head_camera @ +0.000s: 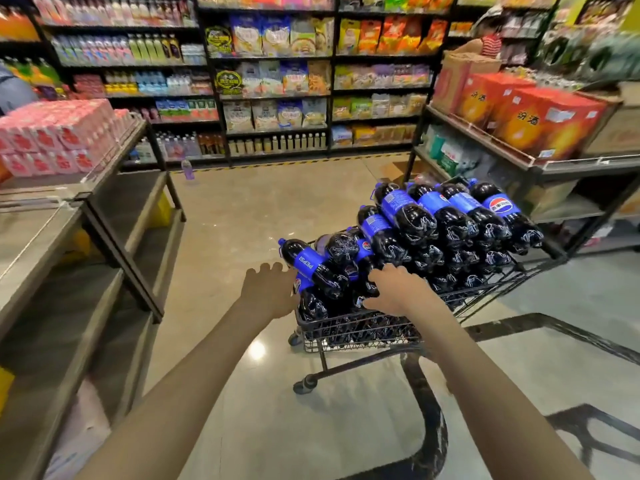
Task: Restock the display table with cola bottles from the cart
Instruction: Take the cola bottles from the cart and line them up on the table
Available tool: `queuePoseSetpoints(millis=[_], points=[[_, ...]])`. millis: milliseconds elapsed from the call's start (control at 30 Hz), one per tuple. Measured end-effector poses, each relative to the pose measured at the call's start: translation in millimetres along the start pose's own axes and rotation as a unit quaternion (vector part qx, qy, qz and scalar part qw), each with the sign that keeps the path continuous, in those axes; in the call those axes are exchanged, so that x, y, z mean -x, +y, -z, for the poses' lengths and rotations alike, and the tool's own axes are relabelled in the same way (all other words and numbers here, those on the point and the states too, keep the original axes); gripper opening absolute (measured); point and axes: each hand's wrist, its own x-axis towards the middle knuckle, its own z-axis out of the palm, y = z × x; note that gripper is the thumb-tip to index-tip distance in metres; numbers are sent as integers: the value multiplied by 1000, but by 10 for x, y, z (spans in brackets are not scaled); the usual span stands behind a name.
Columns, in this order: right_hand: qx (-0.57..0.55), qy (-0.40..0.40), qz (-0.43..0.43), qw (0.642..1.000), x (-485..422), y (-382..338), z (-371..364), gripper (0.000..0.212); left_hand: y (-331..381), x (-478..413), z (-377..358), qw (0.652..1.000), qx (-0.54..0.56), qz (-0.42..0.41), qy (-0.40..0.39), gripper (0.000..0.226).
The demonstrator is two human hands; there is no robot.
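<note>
Head view. A wire cart (pixel 346 329) stands at centre on the glossy floor (pixel 242 220), heaped with cola bottles (pixel 450 216) lying on their sides, dark with blue labels and caps. Four lie side by side on top at the far end, caps pointing away, and the heap steps down toward the person. The PEPSI bottle (pixel 313 268), named for its label, lies on top at the cart's near left corner, cap pointing away and to the left. Both bare arms reach forward to the cart. The left hand (pixel 268 289) is open, fingers straight and slightly spread, just beside the PEPSI bottle on its left. It grips nothing, and whether the fingertips touch the bottle cannot be told. The right hand (pixel 398 289) is likewise open, palm down and fingers spread over the bottles just right of the PEPSI bottle, thumb stretched to the left; it appears to rest on them without curling round any. The table (pixel 41 237), a tiered grey stand on a dark frame, runs along the left edge, apart from the cart, with pink packs (pixel 59 136) stacked on its far top. At right, a dark rack (pixel 485 140) carries orange boxes (pixel 540 123). Shelves (pixel 277 81) of snack bags and drinks fill the back wall, and a small purple bottle (pixel 187 169) stands on the floor before them.
</note>
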Motion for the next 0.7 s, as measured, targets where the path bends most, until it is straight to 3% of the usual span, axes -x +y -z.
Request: queuePoseSetpoints(millis=[333,700], points=[[-17,14,-98,995,-342,508,312,62,301,-926,407,994,-15,-108,18,56],[-21,18,-130,991,-1127,1175,571,63,725,-2176,669,991,6,-127,31,46]])
